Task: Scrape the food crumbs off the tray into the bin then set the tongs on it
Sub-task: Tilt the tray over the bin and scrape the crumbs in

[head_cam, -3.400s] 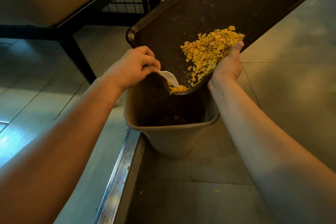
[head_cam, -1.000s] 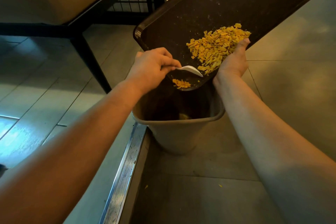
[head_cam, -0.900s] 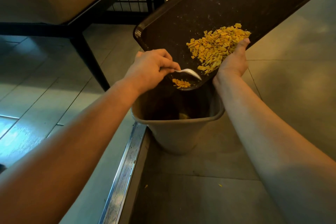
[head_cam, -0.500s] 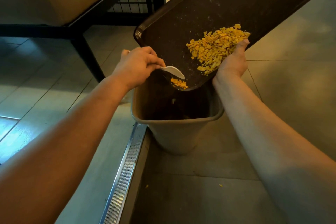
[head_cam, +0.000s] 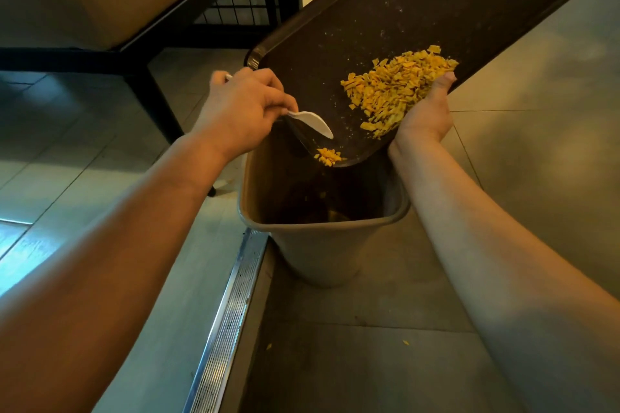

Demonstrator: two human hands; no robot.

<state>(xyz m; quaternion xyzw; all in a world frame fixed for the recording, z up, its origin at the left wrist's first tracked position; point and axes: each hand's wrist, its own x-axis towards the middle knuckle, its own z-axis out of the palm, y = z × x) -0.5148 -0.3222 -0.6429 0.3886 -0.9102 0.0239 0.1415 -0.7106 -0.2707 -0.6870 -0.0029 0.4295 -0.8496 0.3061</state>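
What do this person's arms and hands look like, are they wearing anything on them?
Both forearms are bare up to the picture's edge, with no sleeve showing. The left hand and right hand wear no gloves, and no watch, ring or bracelet is visible.

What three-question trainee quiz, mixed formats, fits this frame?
1. True or false: the tray lies flat on the floor.
2. Which hand holds the white scraper? A. left hand B. right hand
3. Fill in: the small crumb clump sits at the tray's lowest corner, above the ____.

Key: 1. false: it is tilted over the bin. 2. A. 3. bin. The big crumb pile is higher up the tray.
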